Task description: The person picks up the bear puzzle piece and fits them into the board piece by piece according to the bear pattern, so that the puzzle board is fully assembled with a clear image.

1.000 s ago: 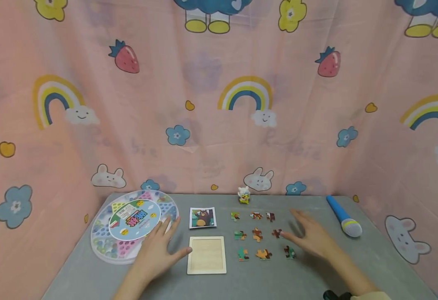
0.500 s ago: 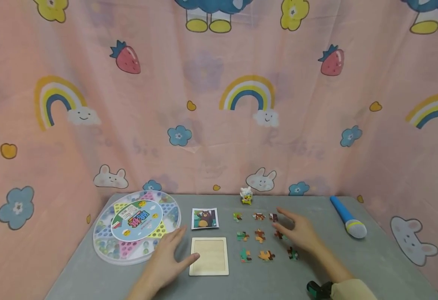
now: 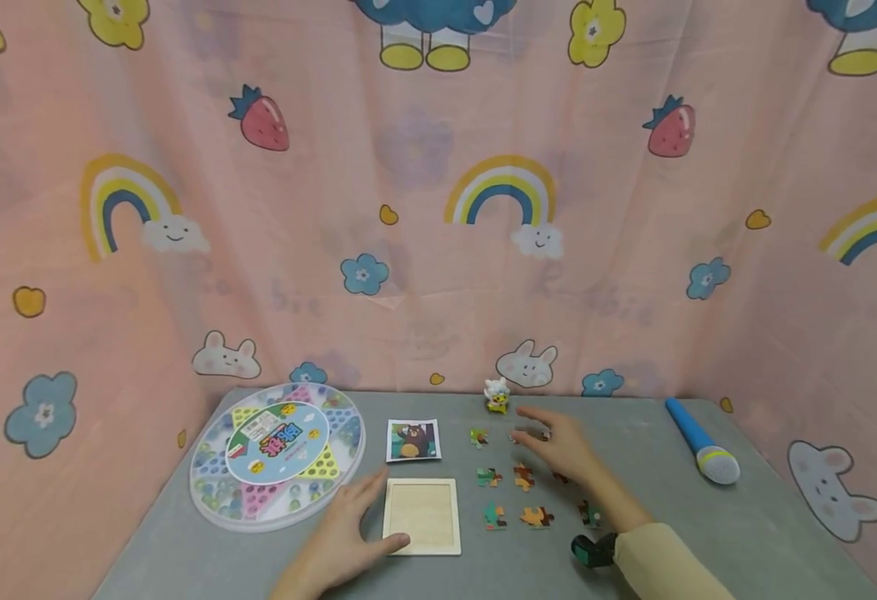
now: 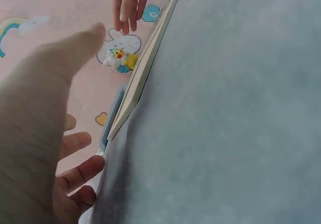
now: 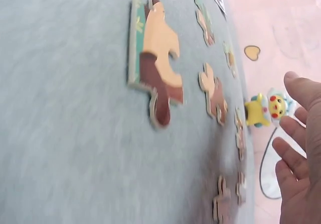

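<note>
My right hand [image 3: 562, 454] reaches over the top row of loose jigsaw pieces, partly covering some of them. Its thumb and fingers are apart in the right wrist view, with nothing between them. Jigsaw pieces lie in rows: a green one [image 3: 479, 437], a brown one [image 3: 523, 477], an orange-brown one [image 3: 537, 517] and several more. Left of them lies a square wooden puzzle tray [image 3: 423, 515] with a raised rim. My left hand [image 3: 344, 537] is at the tray's left side, thumb extended over its lower left edge; contact cannot be told. A bear picture card [image 3: 413, 440] lies behind the tray.
A round Chinese checkers set [image 3: 277, 446] under a clear cover lies at the left. A small white-and-yellow figurine [image 3: 497, 396] stands at the back edge. A blue toy microphone [image 3: 701, 442] lies at the right. A pink printed curtain [image 3: 423, 317] hangs behind the grey table.
My right hand has moved left, from beside the right-hand pieces to over the top row. My left hand has drawn away from the checkers set toward the tray. The view has shifted slightly.
</note>
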The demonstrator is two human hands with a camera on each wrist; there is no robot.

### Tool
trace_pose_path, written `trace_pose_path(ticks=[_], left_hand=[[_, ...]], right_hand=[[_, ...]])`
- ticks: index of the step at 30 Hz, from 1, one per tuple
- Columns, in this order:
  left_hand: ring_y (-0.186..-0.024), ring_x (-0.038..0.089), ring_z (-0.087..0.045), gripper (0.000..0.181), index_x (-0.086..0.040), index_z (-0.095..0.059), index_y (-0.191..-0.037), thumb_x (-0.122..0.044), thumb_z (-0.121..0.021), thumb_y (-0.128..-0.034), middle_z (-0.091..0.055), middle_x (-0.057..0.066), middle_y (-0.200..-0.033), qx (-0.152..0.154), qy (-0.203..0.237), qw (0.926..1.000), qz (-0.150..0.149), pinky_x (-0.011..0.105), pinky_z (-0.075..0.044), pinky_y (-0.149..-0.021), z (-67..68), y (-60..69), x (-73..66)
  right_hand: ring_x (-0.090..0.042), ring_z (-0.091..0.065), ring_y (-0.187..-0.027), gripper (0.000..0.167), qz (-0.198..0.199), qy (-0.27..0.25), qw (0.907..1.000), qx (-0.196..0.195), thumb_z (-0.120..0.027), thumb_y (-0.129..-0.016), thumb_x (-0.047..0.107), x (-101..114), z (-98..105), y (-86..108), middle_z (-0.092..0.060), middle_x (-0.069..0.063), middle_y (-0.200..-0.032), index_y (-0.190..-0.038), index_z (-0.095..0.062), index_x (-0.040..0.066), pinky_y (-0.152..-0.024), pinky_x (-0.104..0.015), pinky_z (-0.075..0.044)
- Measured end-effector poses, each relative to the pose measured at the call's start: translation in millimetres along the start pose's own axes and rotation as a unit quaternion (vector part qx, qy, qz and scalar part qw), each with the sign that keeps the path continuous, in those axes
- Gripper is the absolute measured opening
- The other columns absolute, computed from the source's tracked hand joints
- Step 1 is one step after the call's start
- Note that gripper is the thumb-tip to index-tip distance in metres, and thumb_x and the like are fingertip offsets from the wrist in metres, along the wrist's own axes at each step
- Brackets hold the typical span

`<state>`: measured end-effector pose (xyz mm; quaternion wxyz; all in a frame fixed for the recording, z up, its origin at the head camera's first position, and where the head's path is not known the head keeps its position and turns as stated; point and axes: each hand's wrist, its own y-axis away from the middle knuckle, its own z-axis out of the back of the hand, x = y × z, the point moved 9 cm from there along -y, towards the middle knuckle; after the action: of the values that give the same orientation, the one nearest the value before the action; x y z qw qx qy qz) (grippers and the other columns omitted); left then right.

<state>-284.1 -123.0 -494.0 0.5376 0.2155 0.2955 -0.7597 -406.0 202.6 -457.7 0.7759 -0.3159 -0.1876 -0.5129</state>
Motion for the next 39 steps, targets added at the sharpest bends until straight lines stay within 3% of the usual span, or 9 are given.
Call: trace_pose_path(ticks=[2,4,5,12,16,22,30,35,39], left_hand=[[-0.142,0.049,-0.047,0.103,-0.007,-0.045,-0.161,-0.058,-0.087,-0.0812,-0.051,0.022,-0.158,0.004,0.002,1.0000,0.001,0.071,-0.039,-0.114,-0.6,1.3,0.8],[-0.139,0.047,-0.048,0.106,-0.008,-0.044,-0.162,-0.059,-0.087,-0.0804,-0.051,0.021,-0.159,0.010,0.000,0.9999,0.002,0.070,-0.040,-0.113,-1.6,2.3,2.5],[-0.138,0.044,-0.049,0.107,-0.008,-0.043,-0.162,-0.060,-0.087,-0.0797,-0.051,0.020,-0.159,0.013,-0.004,0.9999,0.001,0.069,-0.042,-0.112,-2.2,2.7,3.3],[-0.124,0.023,-0.047,0.116,-0.008,-0.039,-0.164,-0.071,-0.083,-0.0777,-0.051,0.012,-0.161,0.036,-0.044,0.9983,-0.011,0.054,-0.049,-0.105,-8.8,4.4,10.1],[-0.126,0.023,-0.047,0.116,-0.008,-0.039,-0.165,-0.074,-0.081,-0.0782,-0.050,0.009,-0.162,0.047,-0.056,0.9972,-0.013,0.054,-0.050,-0.104,-10.9,4.9,12.5],[-0.127,0.026,-0.049,0.114,-0.008,-0.041,-0.164,-0.075,-0.078,-0.0799,-0.048,0.008,-0.164,0.059,-0.075,0.9951,-0.025,0.055,-0.051,-0.104,-14.7,4.1,8.6],[-0.126,0.025,-0.048,0.110,-0.006,-0.042,-0.163,-0.075,-0.075,-0.0838,-0.048,0.008,-0.164,0.066,-0.087,0.9938,-0.024,0.053,-0.050,-0.105,-18.3,4.2,7.3],[-0.126,0.026,-0.048,0.107,-0.004,-0.043,-0.161,-0.079,-0.065,-0.0885,-0.043,0.011,-0.167,0.087,-0.120,0.9888,-0.020,0.055,-0.047,-0.106,-25.5,4.0,7.8],[-0.122,0.024,-0.047,0.105,-0.002,-0.048,-0.159,-0.079,-0.064,-0.0893,-0.045,0.012,-0.166,0.078,-0.125,0.9889,-0.020,0.053,-0.047,-0.102,-26.2,3.0,5.9]], right_hand=[[-0.031,-0.074,-0.101,0.050,0.005,-0.016,0.9998,0.006,-0.077,-0.100,0.023,2,-7,-4.2,-0.069,-0.019,-0.139,-0.142,-0.065,-0.002,-0.094,-0.049,-0.060],[-0.039,-0.066,-0.127,0.047,0.006,-0.030,0.9995,0.010,-0.077,-0.100,0.021,3,-13,-8.6,-0.070,-0.018,-0.138,-0.140,-0.066,-0.003,-0.107,-0.057,-0.053],[-0.040,-0.065,-0.129,0.046,0.006,-0.038,0.9992,0.013,-0.076,-0.100,0.019,3,-17,-10.7,-0.070,-0.019,-0.137,-0.139,-0.067,-0.003,-0.109,-0.058,-0.051],[-0.034,-0.071,-0.120,0.038,-0.005,-0.054,0.9983,0.022,-0.079,-0.098,0.019,7,-33,-24.3,-0.074,-0.015,-0.130,-0.130,-0.073,0.000,-0.103,-0.051,-0.057],[-0.032,-0.072,-0.112,0.036,-0.006,-0.058,0.9980,0.024,-0.081,-0.096,0.020,7,-39,-29.9,-0.075,-0.014,-0.123,-0.125,-0.075,0.000,-0.097,-0.050,-0.060],[-0.032,-0.071,-0.112,0.037,-0.013,-0.039,0.9982,0.045,-0.083,-0.094,0.020,2,-46,-33.7,-0.075,-0.013,-0.120,-0.123,-0.075,-0.001,-0.100,-0.051,-0.058],[-0.032,-0.070,-0.105,0.034,0.061,0.005,0.9953,0.074,-0.085,-0.092,0.023,8,-51,-35.9,-0.076,-0.011,-0.112,-0.116,-0.078,0.000,-0.094,-0.051,-0.059],[-0.030,-0.068,-0.104,0.027,0.064,0.015,0.9939,0.088,-0.085,-0.092,0.023,8,-55,-36.2,-0.073,-0.009,-0.110,-0.111,-0.080,0.004,-0.093,-0.051,-0.059],[-0.030,-0.068,-0.104,0.025,0.059,0.022,0.9942,0.088,-0.085,-0.092,0.022,9,-57,-36.5,-0.072,-0.008,-0.110,-0.110,-0.081,0.006,-0.093,-0.052,-0.059]])
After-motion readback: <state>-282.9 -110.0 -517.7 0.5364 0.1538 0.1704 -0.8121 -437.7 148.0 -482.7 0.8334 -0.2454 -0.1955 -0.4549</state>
